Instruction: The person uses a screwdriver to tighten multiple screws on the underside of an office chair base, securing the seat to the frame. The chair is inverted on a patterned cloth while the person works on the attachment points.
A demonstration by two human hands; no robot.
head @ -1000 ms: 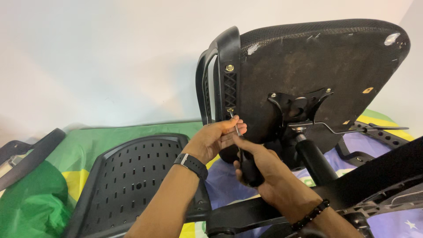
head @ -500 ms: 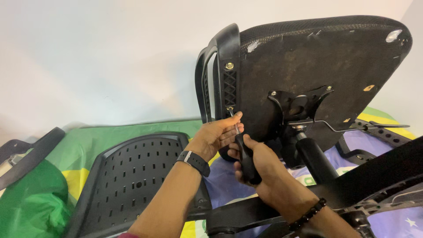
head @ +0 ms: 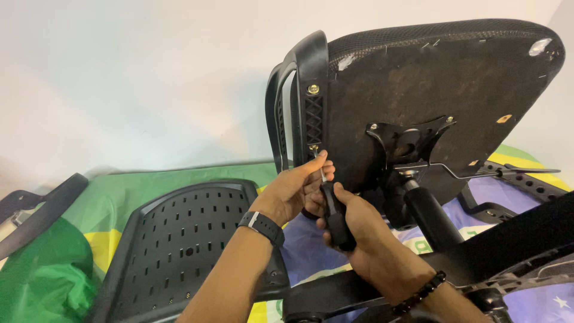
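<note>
Here, green-yellow cloth [head: 149, 191] | white wall [head: 131, 78]; right hand [head: 359, 224] grips screwdriver [head: 335, 215], seemingly

The upturned chair seat [head: 442, 90] is placed in the upper right of the frame, with the armrest bracket [head: 311, 101] fixed on its left edge. The mounting plate [head: 409, 140] is seated at its centre. The perforated backrest shell [head: 179, 239] is laid at lower left, on the cloth [head: 48, 275].

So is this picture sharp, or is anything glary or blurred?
Head view: soft, even light, faint shadows on the white wall; the black-handled screwdriver and both hands look sharp; a small glare spot shines on the black chair seat underside; edges bend slightly.
</note>
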